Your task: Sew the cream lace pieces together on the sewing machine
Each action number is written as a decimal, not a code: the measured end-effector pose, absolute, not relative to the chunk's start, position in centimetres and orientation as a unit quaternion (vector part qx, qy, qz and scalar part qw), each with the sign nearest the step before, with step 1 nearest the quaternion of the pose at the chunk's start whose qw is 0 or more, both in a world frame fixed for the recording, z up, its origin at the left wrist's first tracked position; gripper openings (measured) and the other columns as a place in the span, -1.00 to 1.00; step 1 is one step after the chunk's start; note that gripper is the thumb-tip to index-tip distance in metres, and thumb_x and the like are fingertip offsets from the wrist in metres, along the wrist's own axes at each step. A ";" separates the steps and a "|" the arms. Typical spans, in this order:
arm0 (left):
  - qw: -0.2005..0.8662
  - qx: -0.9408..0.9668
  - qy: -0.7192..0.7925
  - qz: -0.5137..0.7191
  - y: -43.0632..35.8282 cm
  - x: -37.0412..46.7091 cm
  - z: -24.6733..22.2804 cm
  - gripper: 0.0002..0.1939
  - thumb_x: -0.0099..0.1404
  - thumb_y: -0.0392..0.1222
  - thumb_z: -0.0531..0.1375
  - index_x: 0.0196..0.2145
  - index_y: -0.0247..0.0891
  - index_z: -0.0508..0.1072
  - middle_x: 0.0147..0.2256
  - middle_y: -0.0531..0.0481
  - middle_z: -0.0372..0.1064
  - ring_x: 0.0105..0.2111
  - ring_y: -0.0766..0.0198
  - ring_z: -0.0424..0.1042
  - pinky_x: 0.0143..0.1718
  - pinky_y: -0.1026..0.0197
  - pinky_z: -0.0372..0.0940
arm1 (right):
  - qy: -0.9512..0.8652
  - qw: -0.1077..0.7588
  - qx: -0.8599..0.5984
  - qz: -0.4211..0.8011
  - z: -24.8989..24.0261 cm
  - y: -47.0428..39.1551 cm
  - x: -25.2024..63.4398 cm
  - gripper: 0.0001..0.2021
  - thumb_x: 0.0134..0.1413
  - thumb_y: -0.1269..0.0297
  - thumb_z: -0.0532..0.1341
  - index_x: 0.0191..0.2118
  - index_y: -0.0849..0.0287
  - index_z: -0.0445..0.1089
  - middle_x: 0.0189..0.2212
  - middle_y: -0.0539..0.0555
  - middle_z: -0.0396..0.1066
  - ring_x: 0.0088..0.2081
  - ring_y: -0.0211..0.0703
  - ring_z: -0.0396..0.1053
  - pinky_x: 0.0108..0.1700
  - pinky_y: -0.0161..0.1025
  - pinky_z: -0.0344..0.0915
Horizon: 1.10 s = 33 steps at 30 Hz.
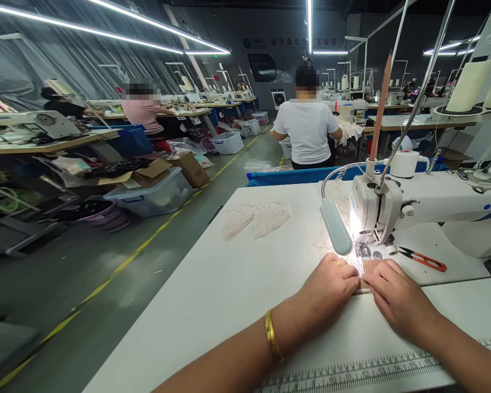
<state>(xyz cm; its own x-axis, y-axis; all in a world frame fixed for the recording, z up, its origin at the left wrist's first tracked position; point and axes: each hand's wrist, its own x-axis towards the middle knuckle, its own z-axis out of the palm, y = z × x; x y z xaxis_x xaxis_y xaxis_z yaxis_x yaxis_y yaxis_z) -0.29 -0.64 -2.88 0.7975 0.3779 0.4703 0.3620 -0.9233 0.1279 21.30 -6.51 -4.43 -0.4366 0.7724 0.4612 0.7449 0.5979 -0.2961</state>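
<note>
- L fingers (349, 274) & R fingers (375, 280) pinched together on fabric (368, 266) btwn tips; uneven pull cd skew it.
- Sewing machine head (360, 204) just beyond fingers; creeping closer cd nip a tip.

The sewing machine (450, 196) is cut off; before it, the left hand (327, 286) and right hand (403, 300) partly hide the cloth (370, 266); left of it, 2 heads (306, 82) are blurred.
</note>
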 end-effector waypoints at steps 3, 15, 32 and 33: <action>0.017 0.947 0.199 0.250 -0.6 -0.2 -2.8 -0.80 0.35 -0.47 0.10 -0.40 -0.26 0.38 -0.38 0.03 0.45 -0.39 0.27 0.34 -0.24 0.10 0.16 | -0.842 0.284 -0.458 0.023 -4.4 -6.5 21.2 -0.73 0.33 0.57 0.02 -0.12 0.16 0.41 -0.36 0.06 0.27 -0.28 -0.05 0.21 -0.32 -0.18 0.23; 0.023 0.938 0.224 0.264 0.3 0.5 -3.0 -0.79 0.38 -0.43 0.07 -0.37 -0.26 0.42 -0.35 -0.06 0.48 -0.37 0.20 0.37 -0.24 0.08 0.26 | -0.823 0.255 -0.506 -0.041 -4.7 -5.6 21.0 -0.72 0.38 0.44 0.01 -0.05 0.09 0.45 -0.34 0.10 0.35 -0.27 -0.01 0.28 -0.32 -0.14 0.24; 0.006 0.930 0.265 0.255 1.4 1.0 -2.6 -0.72 0.43 -0.39 0.06 -0.47 -0.26 0.34 -0.36 -0.04 0.45 -0.34 0.20 0.38 -0.20 0.12 0.29 | -0.769 0.309 -0.556 0.069 -4.0 -5.2 22.3 -0.76 0.42 0.29 0.06 0.12 0.01 0.30 -0.32 0.04 0.42 -0.34 -0.03 0.43 -0.28 -0.13 0.40; 0.010 0.931 0.264 0.252 1.3 1.1 -2.6 -0.71 0.43 -0.39 0.05 -0.47 -0.26 0.34 -0.38 -0.04 0.44 -0.35 0.20 0.37 -0.21 0.11 0.29 | -0.767 0.310 -0.557 0.076 -4.0 -5.3 22.3 -0.76 0.42 0.29 0.07 0.11 0.01 0.29 -0.31 0.04 0.42 -0.34 -0.03 0.43 -0.28 -0.13 0.41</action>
